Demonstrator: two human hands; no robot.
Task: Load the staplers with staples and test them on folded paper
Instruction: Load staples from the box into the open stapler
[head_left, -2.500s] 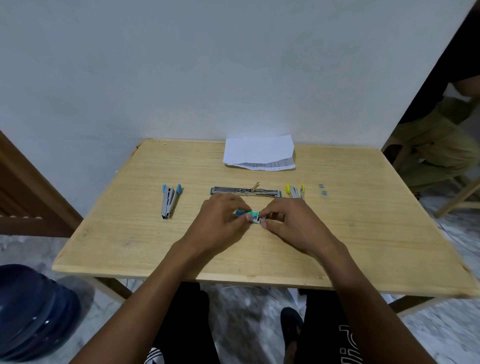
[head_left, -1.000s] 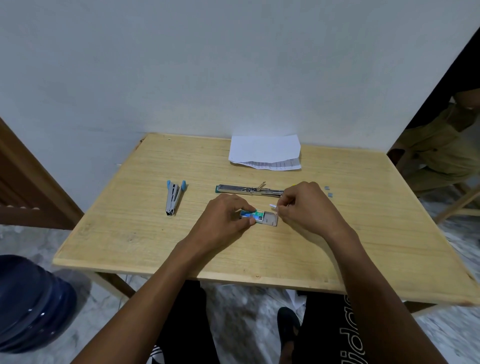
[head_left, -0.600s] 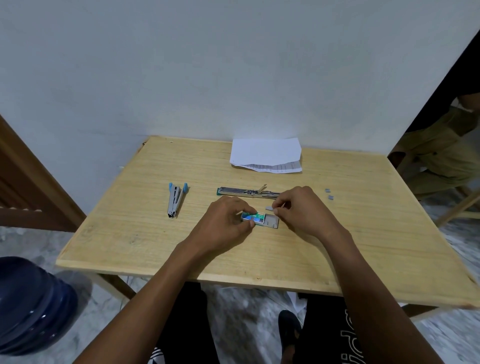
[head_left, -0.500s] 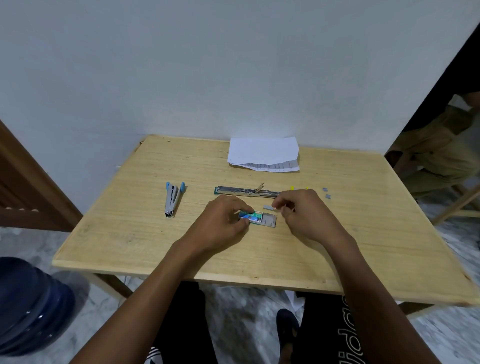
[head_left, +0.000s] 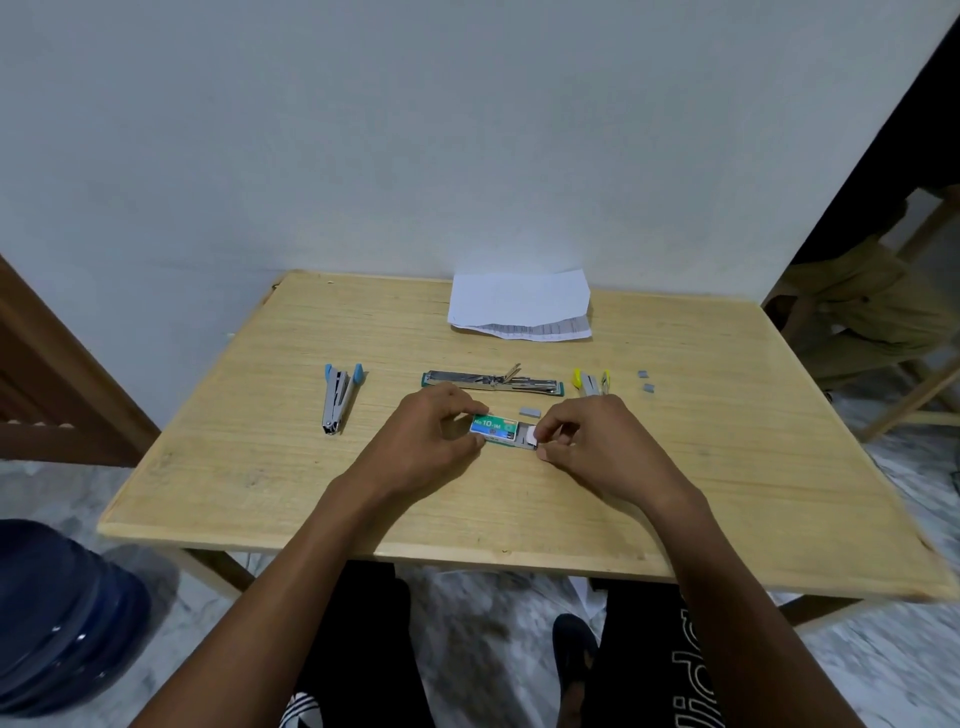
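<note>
A small green staple box (head_left: 495, 427) lies on the wooden table (head_left: 260, 457) with its inner tray slid out to the right. My left hand (head_left: 431, 441) pinches the box's left end. My right hand (head_left: 587, 441) pinches the tray's right end. A loose strip of staples (head_left: 530, 412) lies just behind the box. Behind it a long green stapler (head_left: 491, 380) lies opened flat. A blue-tipped stapler (head_left: 340, 396) sits to the left, a yellow-tipped stapler (head_left: 591, 382) to the right. Folded paper (head_left: 519, 306) rests at the table's far edge.
Two short staple strips (head_left: 645, 380) lie right of the yellow stapler. A wall stands right behind the table. A person in olive trousers (head_left: 872, 312) sits at the right. A dark blue container (head_left: 67, 618) stands on the floor at the left.
My right hand set a staple strip on the table behind the box, then came back to the open tray's end. The left hand kept its hold on the box.
</note>
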